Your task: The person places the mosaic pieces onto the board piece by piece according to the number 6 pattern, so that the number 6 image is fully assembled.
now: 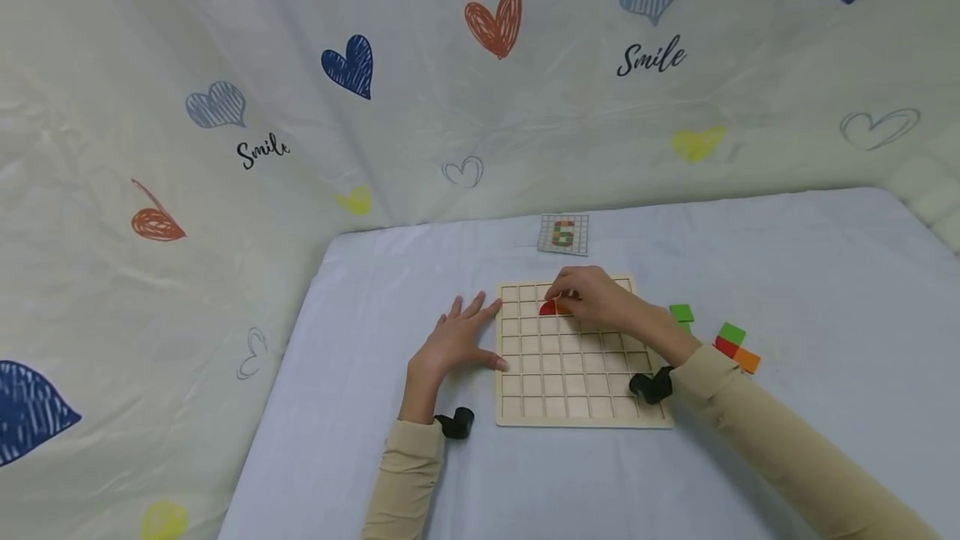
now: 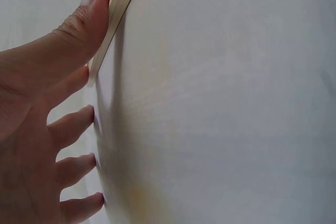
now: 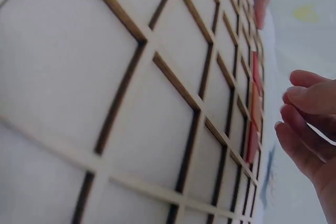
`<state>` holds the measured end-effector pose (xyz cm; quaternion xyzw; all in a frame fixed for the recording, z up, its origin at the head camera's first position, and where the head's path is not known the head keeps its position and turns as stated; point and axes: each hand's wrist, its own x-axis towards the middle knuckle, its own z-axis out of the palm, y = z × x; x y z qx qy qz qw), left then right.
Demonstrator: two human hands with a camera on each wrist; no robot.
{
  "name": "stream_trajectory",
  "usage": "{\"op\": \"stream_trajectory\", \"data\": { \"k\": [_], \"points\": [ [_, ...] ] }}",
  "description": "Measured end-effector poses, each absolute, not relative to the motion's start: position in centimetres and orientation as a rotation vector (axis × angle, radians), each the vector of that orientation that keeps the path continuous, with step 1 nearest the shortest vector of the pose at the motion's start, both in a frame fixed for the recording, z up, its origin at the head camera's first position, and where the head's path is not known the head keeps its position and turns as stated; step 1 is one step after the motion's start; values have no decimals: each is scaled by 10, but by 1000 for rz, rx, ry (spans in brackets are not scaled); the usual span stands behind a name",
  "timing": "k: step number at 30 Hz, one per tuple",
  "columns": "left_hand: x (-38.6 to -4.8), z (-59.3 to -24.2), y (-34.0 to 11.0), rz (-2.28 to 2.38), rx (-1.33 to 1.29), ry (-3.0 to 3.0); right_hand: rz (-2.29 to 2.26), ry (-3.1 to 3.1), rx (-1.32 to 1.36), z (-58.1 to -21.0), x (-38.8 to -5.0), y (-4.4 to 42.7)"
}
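Left hand (image 1: 457, 340) splayed, empty, at 9 o'clock of wooden grid board (image 1: 573, 363); right hand (image 1: 592, 297) loosely curled, empty: fingertip brush could unseat red tile (image 1: 548, 308), 11 o'clock.

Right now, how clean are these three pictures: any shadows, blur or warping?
Head view: soft, fairly even light, with a shadow on the cloth below the right sleeve; left wrist view: a grey shadow beside the wooden board, the pale cloth low in contrast; right wrist view: the board's grid looks bent, and the yellow mark on the backdrop is blurred.
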<state>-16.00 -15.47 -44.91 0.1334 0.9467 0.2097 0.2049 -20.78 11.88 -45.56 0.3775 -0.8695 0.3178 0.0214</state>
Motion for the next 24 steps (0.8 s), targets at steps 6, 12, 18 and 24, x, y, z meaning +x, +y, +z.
{"op": "stream_trajectory", "data": {
  "k": [6,12,18,24],
  "points": [
    [-159,-449,-154,595,370,2646,1012,-2655,1108,-447,-189,138],
    [-160,-451,-155,581,377,2650,1036,-2624,1006,-447,-171,157],
    [-160,-452,-156,580,376,2653,1047,-2675,923,-448,-158,167],
    [-161,-451,-156,575,378,2650,1017,-2621,882,-452,-153,171]
  ]
}}
